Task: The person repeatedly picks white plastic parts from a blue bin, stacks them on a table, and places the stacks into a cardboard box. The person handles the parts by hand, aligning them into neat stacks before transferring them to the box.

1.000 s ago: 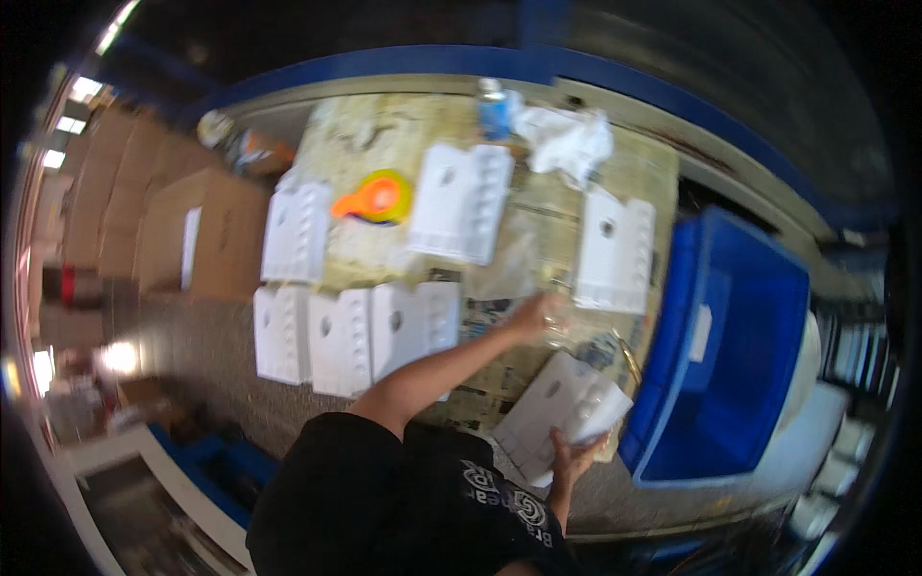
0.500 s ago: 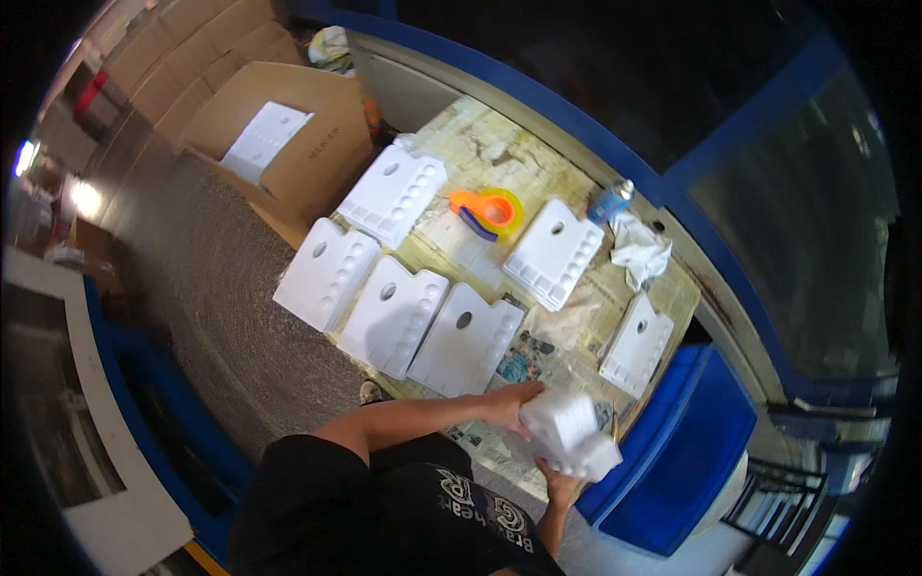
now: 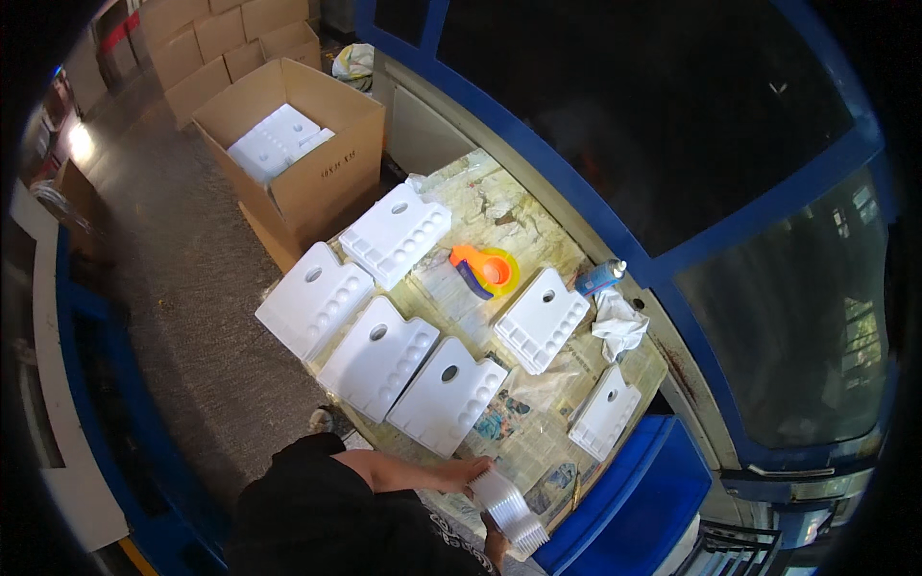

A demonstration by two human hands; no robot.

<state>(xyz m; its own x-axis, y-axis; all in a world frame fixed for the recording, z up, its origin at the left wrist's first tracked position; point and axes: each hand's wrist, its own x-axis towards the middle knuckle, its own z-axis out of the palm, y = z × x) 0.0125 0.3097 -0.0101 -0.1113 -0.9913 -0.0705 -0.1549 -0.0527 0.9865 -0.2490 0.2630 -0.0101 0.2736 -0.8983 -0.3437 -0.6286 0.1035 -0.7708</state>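
At the near edge of the table I hold a stack of white plastic paint palettes (image 3: 509, 509) on edge, their thin layers showing side by side. My left hand (image 3: 465, 474) grips its upper left end, and my right hand (image 3: 496, 540), partly hidden behind the stack, holds the lower end. Just beyond my left hand lies a white palette pile (image 3: 444, 403) with a thumb hole and round wells. Further left are a second palette pile (image 3: 370, 350), a third pile (image 3: 309, 305) and, behind them, another pile (image 3: 399, 226).
On the newspaper-covered table (image 3: 538, 442) lie an orange tape dispenser (image 3: 480, 269), another palette stack (image 3: 543, 322), a smaller palette stack (image 3: 607, 408), a blue spray can (image 3: 602, 278) and a white rag (image 3: 619, 324). A cardboard box (image 3: 336, 182) holding palettes stands far left; a blue bin (image 3: 629, 504) adjoins the right edge.
My view has shifted, so the table sits lower in the picture. The held stack has turned, its layered edges now facing up, and both hands are nearer my body.
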